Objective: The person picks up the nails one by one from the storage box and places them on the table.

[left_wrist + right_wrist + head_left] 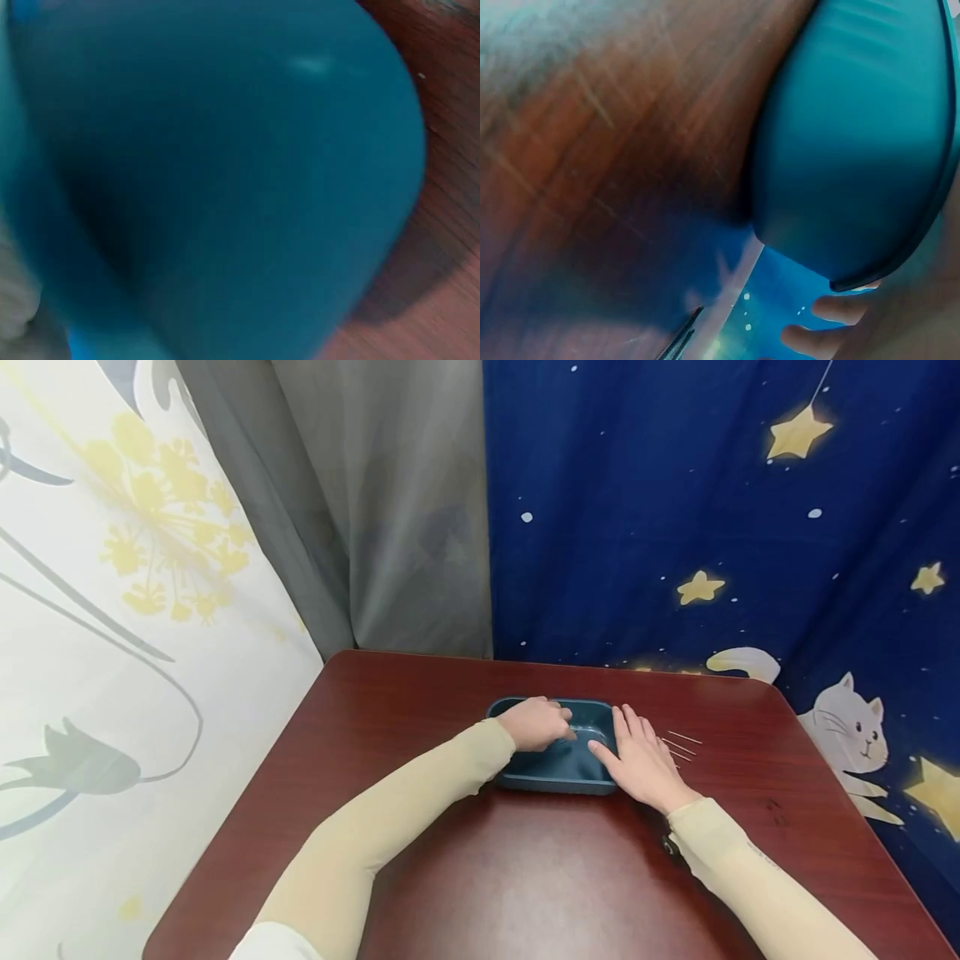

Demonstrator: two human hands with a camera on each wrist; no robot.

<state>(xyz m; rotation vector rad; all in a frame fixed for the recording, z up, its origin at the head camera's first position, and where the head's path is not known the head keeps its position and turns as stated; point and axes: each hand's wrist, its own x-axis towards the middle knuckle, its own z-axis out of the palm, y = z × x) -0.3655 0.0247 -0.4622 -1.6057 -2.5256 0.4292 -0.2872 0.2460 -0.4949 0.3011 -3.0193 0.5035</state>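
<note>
A dark teal rectangular tub (558, 768) stands on the table. Over its left part reaches my left hand (534, 724), fingers bent down into the tub; whether they pinch anything is too small to make out. My right hand (641, 762) rests at the right rim with fingers extended and thumb over the inside. In the left wrist view the tub's wall (247, 172) fills most of the picture, blurred. The right wrist view has the tub's outer side (847, 142) and a few fingertips (817, 339) near its rim. Several thin sticks (681, 748) lie just right of the right hand.
The reddish-brown wooden table (420, 710) has rounded far corners. Behind it hang a grey curtain (420, 510) and a blue starry curtain (600, 527). A white patterned curtain (112, 652) hangs along the left.
</note>
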